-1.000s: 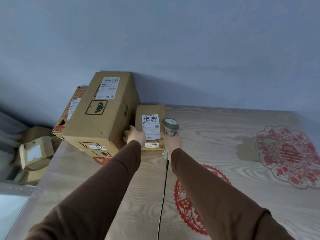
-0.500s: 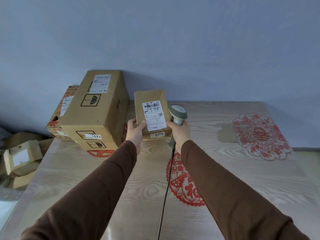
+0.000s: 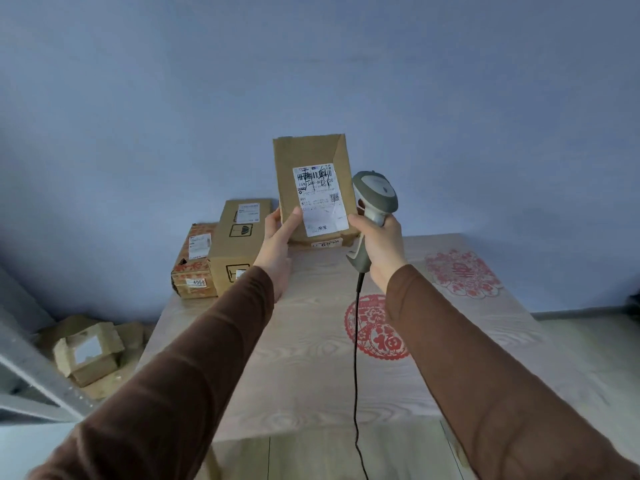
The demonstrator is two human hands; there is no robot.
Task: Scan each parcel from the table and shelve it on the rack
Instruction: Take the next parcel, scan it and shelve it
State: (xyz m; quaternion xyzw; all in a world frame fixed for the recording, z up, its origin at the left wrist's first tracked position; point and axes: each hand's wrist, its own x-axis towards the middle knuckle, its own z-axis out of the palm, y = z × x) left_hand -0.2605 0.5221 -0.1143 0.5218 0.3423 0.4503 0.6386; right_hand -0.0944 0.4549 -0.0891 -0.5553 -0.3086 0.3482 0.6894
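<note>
The parcel is held up in the air above the far end of the table, its labelled face turned toward the camera and its top tilted slightly away. A white shipping label with a barcode and scribbled pen marks covers the lower middle of that face, and a small number sticker shows on its bottom edge.

The left hand grips the parcel at its lower left corner, thumb pressed on the front face beside the label, fingers wrapped behind the edge. The right hand is curled round the handle of the scanner; its thumb also touches the parcel's lower right corner. The scanner's grey head sits just right of the parcel, level with the label, and its black cable hangs down over the table toward the camera.

Left of the parcel and lower, two more boxes stand on the table's far left corner against the blue wall: a tall box with an umbrella mark, and, touching its left side, a low box with red print and a sticker reading 4068.

Red paper-cut designs lie on the table, one below the scanner and one to the parcel's lower right. On the floor, left of the table, lies a heap of opened cartons, and a grey metal frame crosses the lower left corner.
</note>
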